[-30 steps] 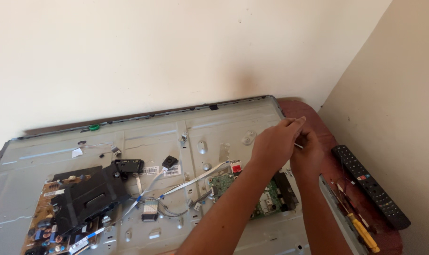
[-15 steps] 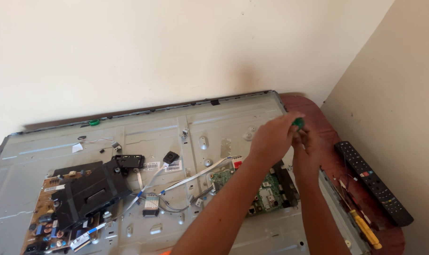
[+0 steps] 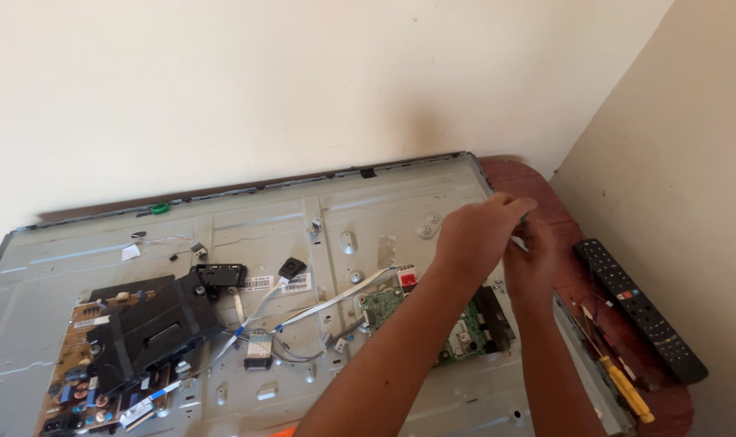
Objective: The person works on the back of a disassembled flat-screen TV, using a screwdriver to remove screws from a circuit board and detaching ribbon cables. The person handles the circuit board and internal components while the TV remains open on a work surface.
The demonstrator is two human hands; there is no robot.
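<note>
The open television back panel (image 3: 246, 218) lies flat on the red-brown surface (image 3: 520, 174), holding a power board (image 3: 84, 380) at its left end and a green main board (image 3: 465, 328) toward its right. Above that green board, the left hand (image 3: 477, 235) and right hand (image 3: 531, 263) meet, grips pressed together around a thin tool (image 3: 517, 243), possibly a screwdriver. Right of the panel lie a yellow-handled screwdriver (image 3: 627, 390) and a black remote (image 3: 639, 307).

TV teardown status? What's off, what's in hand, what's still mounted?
Done: the back cover is off, leaving the metal rear panel bare. In hand: the left hand and right hand meet at the right edge; what they pinch is hidden. Left: the green board, power board and ribbon cables are mounted.
</note>
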